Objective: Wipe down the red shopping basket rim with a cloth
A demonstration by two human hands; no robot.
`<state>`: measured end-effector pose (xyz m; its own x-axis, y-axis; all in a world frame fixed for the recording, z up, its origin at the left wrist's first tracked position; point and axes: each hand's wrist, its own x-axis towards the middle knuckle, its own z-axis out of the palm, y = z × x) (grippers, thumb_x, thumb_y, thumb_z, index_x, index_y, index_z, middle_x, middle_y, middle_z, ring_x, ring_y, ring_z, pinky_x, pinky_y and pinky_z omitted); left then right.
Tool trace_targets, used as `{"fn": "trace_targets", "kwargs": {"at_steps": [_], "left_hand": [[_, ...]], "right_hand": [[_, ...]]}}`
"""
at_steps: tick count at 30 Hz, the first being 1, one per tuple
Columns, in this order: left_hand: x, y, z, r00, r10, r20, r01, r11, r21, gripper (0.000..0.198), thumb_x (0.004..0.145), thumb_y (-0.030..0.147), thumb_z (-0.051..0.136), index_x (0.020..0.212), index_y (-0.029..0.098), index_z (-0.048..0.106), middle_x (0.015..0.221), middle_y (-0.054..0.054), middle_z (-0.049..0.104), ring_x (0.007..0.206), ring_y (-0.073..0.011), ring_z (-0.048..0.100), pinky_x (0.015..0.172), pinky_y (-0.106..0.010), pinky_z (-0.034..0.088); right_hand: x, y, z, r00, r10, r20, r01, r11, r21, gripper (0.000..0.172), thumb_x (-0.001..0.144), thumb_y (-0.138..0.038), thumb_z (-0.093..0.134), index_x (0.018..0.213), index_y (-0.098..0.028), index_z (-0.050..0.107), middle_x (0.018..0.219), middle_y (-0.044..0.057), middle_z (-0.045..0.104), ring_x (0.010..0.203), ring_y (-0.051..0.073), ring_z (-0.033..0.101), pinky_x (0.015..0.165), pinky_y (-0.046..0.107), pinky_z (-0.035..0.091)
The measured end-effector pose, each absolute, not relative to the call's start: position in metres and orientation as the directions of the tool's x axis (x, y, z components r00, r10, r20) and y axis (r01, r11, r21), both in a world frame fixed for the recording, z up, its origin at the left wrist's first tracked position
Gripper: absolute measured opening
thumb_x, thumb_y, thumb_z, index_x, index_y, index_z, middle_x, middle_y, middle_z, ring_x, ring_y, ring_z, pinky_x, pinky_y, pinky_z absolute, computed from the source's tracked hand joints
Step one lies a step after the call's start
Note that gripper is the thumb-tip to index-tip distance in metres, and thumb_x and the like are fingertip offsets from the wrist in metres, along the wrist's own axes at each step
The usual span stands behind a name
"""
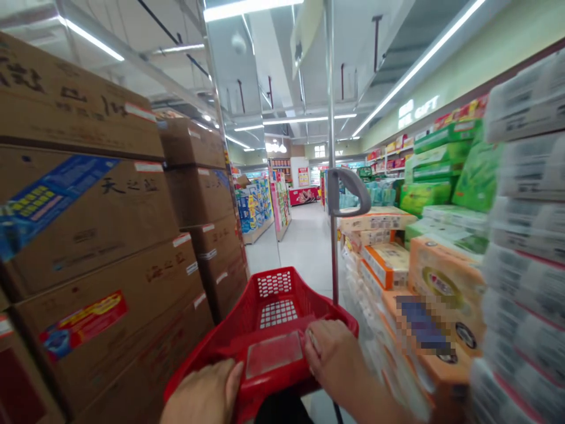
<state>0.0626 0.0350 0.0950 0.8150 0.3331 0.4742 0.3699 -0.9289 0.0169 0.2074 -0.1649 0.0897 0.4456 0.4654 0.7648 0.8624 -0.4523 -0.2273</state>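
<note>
A red plastic shopping cart [326, 307] points forward down the aisle, and no goods show in the visible part of its basket. My left hand [205, 390] is closed round the left side of its handle. On the right side of the handle, my right hand [333, 356] is wrapped in a fist. Between my hands lies a worn rectangular panel [274, 354] on the handle. A metal pole [334, 247] with a grey loop handle [353, 193] rises just beyond the cart's right side.
Brown cardboard boxes [88, 229] are stacked high close on the left, beside a mirrored column [241, 94]. Packs of tissue paper [445, 288] and wrapped white rolls [525, 235] crowd the right. Pale floor [304, 235] runs ahead between shelves towards a red counter [304, 196].
</note>
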Motion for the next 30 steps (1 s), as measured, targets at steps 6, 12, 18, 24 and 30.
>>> {"fn": "trace_targets", "kwargs": {"at_steps": [6,12,18,24,30], "left_hand": [[0.103,0.036,0.097,0.796,0.229,0.56,0.359,-0.924,-0.134,0.05,0.095,0.04,0.025,0.078,0.023,0.069,0.077,-0.006,0.072,0.072,-0.022,0.064,0.069,-0.033,0.044],[0.135,0.037,0.095,0.77,0.159,0.617,0.341,-0.921,-0.187,0.05,0.095,0.035,0.026,0.071,0.019,0.067,0.07,-0.007,0.069,0.068,-0.0211,0.062,0.067,-0.033,0.039],[0.152,0.037,0.092,0.733,0.123,0.669,0.317,-0.932,-0.176,0.048,0.095,0.035,0.028,0.068,0.02,0.064,0.066,-0.005,0.066,0.065,-0.021,0.059,0.065,-0.034,0.036],[0.143,0.051,0.081,0.689,0.001,0.724,0.237,-0.945,-0.225,0.037,0.093,0.028,0.032,0.076,0.02,0.063,0.072,-0.003,0.066,0.071,-0.0203,0.059,0.071,-0.035,0.037],[0.147,0.072,0.077,0.675,-0.001,0.738,0.228,-0.951,-0.21,0.036,0.093,0.03,0.033,0.079,0.019,0.064,0.072,-0.004,0.065,0.07,-0.021,0.058,0.071,-0.036,0.037]], "right_hand": [[0.216,-0.153,0.09,0.389,0.45,0.804,0.866,-0.477,-0.153,0.03,0.089,-0.024,0.045,0.116,-0.017,0.057,0.113,0.009,0.063,0.097,0.023,0.058,0.086,0.036,0.042],[0.254,-0.192,0.078,0.479,0.357,0.802,0.772,-0.607,-0.191,0.021,0.088,-0.02,0.045,0.097,-0.018,0.064,0.093,0.007,0.068,0.085,0.022,0.06,0.082,0.038,0.044],[0.244,-0.173,0.075,0.341,0.365,0.866,0.871,-0.47,-0.145,0.031,0.085,-0.017,0.046,0.114,-0.015,0.06,0.113,0.01,0.063,0.103,0.023,0.056,0.094,0.04,0.04],[0.263,-0.197,0.073,0.4,0.308,0.863,0.833,-0.514,-0.202,0.029,0.087,-0.015,0.044,0.111,-0.017,0.06,0.105,0.007,0.067,0.097,0.021,0.06,0.093,0.04,0.039],[0.248,-0.158,0.069,0.415,0.277,0.867,0.84,-0.483,-0.248,0.027,0.085,-0.021,0.049,0.109,-0.023,0.061,0.108,0.004,0.066,0.095,0.022,0.057,0.092,0.042,0.036]]}}
